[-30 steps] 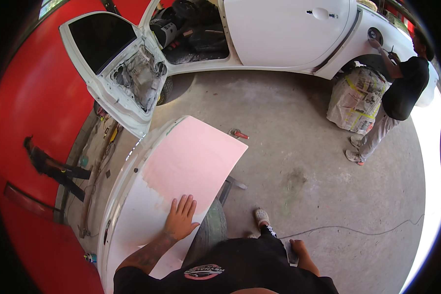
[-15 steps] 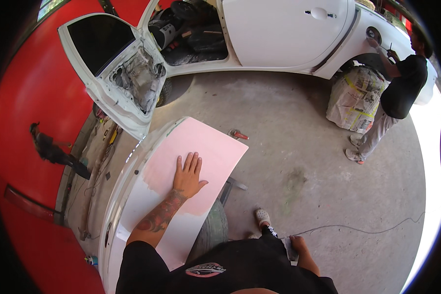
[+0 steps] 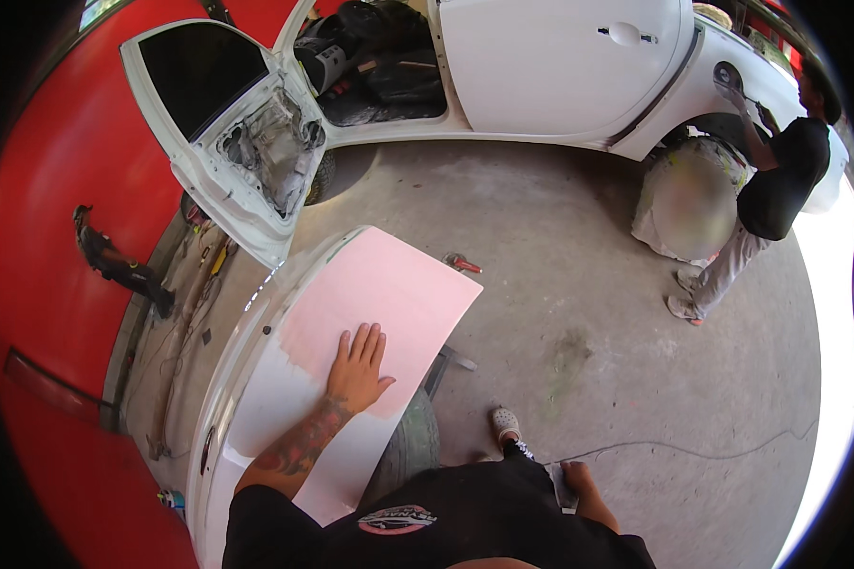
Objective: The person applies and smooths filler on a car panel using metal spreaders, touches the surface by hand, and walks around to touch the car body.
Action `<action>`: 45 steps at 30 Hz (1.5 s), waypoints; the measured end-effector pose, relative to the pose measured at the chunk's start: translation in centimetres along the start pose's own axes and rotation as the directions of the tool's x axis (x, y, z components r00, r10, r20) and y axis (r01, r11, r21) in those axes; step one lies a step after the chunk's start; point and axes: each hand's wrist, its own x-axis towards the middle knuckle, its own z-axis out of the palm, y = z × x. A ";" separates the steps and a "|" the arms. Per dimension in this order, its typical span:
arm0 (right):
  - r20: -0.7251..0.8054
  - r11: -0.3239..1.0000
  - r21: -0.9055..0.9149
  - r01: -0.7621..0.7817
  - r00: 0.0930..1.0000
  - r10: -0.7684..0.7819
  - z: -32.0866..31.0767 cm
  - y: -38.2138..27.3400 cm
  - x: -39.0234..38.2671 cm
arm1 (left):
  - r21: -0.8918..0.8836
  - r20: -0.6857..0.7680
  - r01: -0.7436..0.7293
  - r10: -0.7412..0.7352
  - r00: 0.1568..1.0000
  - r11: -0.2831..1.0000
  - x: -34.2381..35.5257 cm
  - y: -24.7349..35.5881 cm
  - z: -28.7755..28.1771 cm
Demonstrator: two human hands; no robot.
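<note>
I have the left hand [image 3: 356, 372] laid palm down on the pink patch [image 3: 389, 289] of the loose panel [image 3: 266, 403], fingers stretched and a little apart, gripping nothing. The panel lies in the near left, its pink end pointing away from me; the hand sits closer to its right edge than its left, with pink surface running on past the fingertips to the far edge. Under the right edge I see a tire [image 3: 411, 441]. My right hand [image 3: 581, 482] is off the panel, at the near right beside the black shirt [image 3: 489, 517], curled around a flat grey piece [image 3: 562, 490]; how tightly, I cannot tell. On the far left, the open car door [image 3: 240, 226] brings its lower corner close to the panel's edge, so that gap is narrow. Rightward I get more room: concrete floor [image 3: 560, 266] spreads from the panel to a pale bundle [image 3: 688, 209] and a person [image 3: 783, 180] at the far right, by the white car [image 3: 550, 71]. A red tool [image 3: 465, 265] lies just beyond the panel's far right corner, and a cord [image 3: 674, 447] crosses the near right floor.
</note>
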 end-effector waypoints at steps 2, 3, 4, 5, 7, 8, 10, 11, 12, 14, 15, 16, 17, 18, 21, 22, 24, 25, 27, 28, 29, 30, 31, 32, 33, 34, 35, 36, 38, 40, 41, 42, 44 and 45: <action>-0.041 1.000 0.021 0.023 0.999 -0.023 -0.5 -0.6 0.4 | -0.041 -0.031 -0.024 0.022 0.999 0.999 -0.7 0.1 0.0; -0.034 0.996 0.073 -0.043 0.998 0.046 -0.9 -1.4 0.5 | -0.040 -0.028 -0.017 0.016 0.999 0.999 -1.1 0.2 0.0; -0.025 0.986 0.124 -0.110 0.993 0.114 -1.4 -2.1 0.5 | -0.044 -0.021 -0.018 0.017 1.000 0.999 -1.6 0.2 -0.1; -0.019 0.988 0.119 -0.102 0.994 0.105 -2.2 -3.4 0.2 | -0.048 -0.012 -0.015 0.014 1.000 0.999 -2.2 0.3 -0.1; -0.003 0.943 0.270 -0.196 0.979 0.205 -3.8 -5.7 -0.6 | -0.036 0.016 0.006 -0.005 1.000 0.999 -3.2 0.4 -0.2; -0.005 0.943 0.270 -0.197 0.979 0.206 -3.7 -5.5 -0.7 | -0.022 0.030 0.007 -0.007 1.000 1.000 -3.4 0.6 -0.3; 0.005 0.976 0.133 -0.173 0.985 0.173 -3.3 -5.1 -0.7 | -0.033 0.025 0.008 -0.008 1.000 0.999 -3.8 0.8 -0.4; 0.005 0.976 0.133 -0.175 0.984 0.175 -3.0 -4.5 -0.7 | -0.044 0.022 0.006 -0.006 1.000 0.999 -4.0 1.0 -0.3; 0.039 0.999 0.007 -0.046 0.998 0.046 -2.6 -3.5 -0.7 | -0.043 0.021 0.005 -0.004 1.000 0.999 -4.2 1.0 -0.3; 0.092 0.989 -0.116 0.092 0.992 -0.082 -1.8 -2.2 -0.4 | -0.081 -0.005 0.002 -0.002 1.000 0.997 -4.7 1.1 -0.1; 0.125 0.975 -0.187 0.120 0.987 -0.097 -1.5 -1.8 -0.3 | -0.082 -0.004 0.002 -0.002 1.000 0.997 -4.9 1.1 0.0; 0.157 0.955 -0.256 0.148 0.981 -0.110 -1.2 -1.4 -0.2 | -0.085 -0.004 0.004 -0.005 1.000 0.996 -5.1 1.2 0.0; 0.160 0.955 -0.257 0.149 0.981 -0.110 -0.9 -1.2 -0.3 | -0.089 -0.001 0.008 -0.009 1.000 0.996 -5.4 1.2 0.0; 0.144 0.964 -0.232 0.133 0.984 -0.102 -0.7 -1.0 -0.3 | -0.091 0.000 0.010 -0.010 1.000 0.996 -5.6 1.2 0.0; 0.131 0.961 -0.229 0.152 0.984 -0.124 -0.3 -0.4 -0.2 | -0.057 0.042 0.023 -0.020 0.999 0.998 -6.1 1.4 -0.4; 0.134 0.950 -0.251 0.185 0.979 -0.156 -0.2 -0.2 -0.2 | -0.058 0.044 0.022 -0.019 0.999 0.998 -6.3 1.4 -0.5; 0.145 0.937 -0.281 0.209 0.974 -0.174 -0.3 -0.4 -0.3 | -0.058 0.049 0.020 -0.017 0.999 0.998 -6.7 1.4 -0.8; 0.155 0.922 -0.310 0.233 0.969 -0.193 -0.3 -0.5 -0.4 | -0.080 0.060 0.014 -0.009 0.998 0.997 -6.9 1.4 -1.0; 0.131 0.940 -0.278 0.199 0.977 -0.169 -0.9 -1.5 -0.9 | -0.098 0.070 0.008 -0.001 0.998 0.995 -7.4 1.6 -0.9; 0.109 0.955 -0.245 0.165 0.984 -0.142 -1.0 -1.8 -1.1 | -0.101 0.070 0.009 -0.002 0.998 0.995 -7.8 1.8 -0.8; 0.108 0.956 -0.244 0.164 0.984 -0.142 -0.8 -1.6 -1.1 | -0.107 0.071 0.010 -0.003 0.997 0.994 -7.9 1.8 -0.8; 0.095 0.944 -0.267 0.195 0.980 -0.176 -0.4 -1.2 -1.1 | -0.106 0.070 0.008 0.000 0.998 0.994 -7.9 1.8 -0.8; 0.085 0.930 -0.290 0.225 0.974 -0.209 -0.1 -0.8 -1.2 | -0.090 0.058 0.007 -0.002 0.998 0.996 -7.9 1.8 -0.9; 0.088 0.931 -0.286 0.225 0.974 -0.208 0.1 -0.7 -1.2 | -0.071 0.049 0.007 -0.004 0.999 0.997 -7.8 1.8 -1.0; 0.084 0.912 -0.323 0.254 0.967 -0.240 0.2 -0.6 -1.0 | -0.072 0.053 0.010 -0.006 0.999 0.997 -7.4 1.6 -0.7; 0.086 0.890 -0.359 0.283 0.959 -0.270 0.4 -0.4 -1.2 | -0.062 0.027 0.018 -0.016 1.000 0.998 -6.5 1.3 -0.3; 0.094 0.890 -0.357 0.283 0.959 -0.268 0.7 -0.3 -1.3 | -0.052 0.002 0.021 -0.021 1.000 0.998 -5.4 0.9 -0.2; 0.099 0.898 -0.336 0.285 0.958 -0.268 0.2 -0.8 -1.1 | -0.059 0.013 0.028 -0.027 1.000 0.998 -4.5 0.7 -0.2; 0.102 0.909 -0.284 0.306 0.952 -0.289 -0.5 -1.6 -0.6 | 0.001 0.035 0.043 -0.043 0.998 0.999 -2.9 0.4 -0.2; 0.066 0.971 -0.128 0.203 0.978 -0.196 -2.3 -4.3 -0.1 | -0.001 0.055 0.045 -0.045 0.997 0.999 -2.4 0.3 0.1; 0.062 0.998 -0.010 0.066 0.996 -0.066 -4.8 -7.8 -0.3 | 0.006 0.055 0.046 -0.047 0.997 0.999 -2.3 0.2 0.3; 0.050 0.983 0.179 -0.044 0.998 0.036 -5.1 -8.4 0.6 | 0.006 0.062 0.042 -0.042 0.997 0.999 -2.4 0.0 0.0; -0.009 0.949 0.312 -0.032 0.999 0.037 -6.3 -10.6 2.2 | 0.023 0.017 0.042 -0.042 0.999 0.999 -2.6 0.0 -0.4; -0.003 0.930 0.367 -0.019 1.000 0.021 -7.9 -13.1 2.5 | -0.002 0.058 0.051 -0.050 0.997 0.999 -3.1 0.1 -0.2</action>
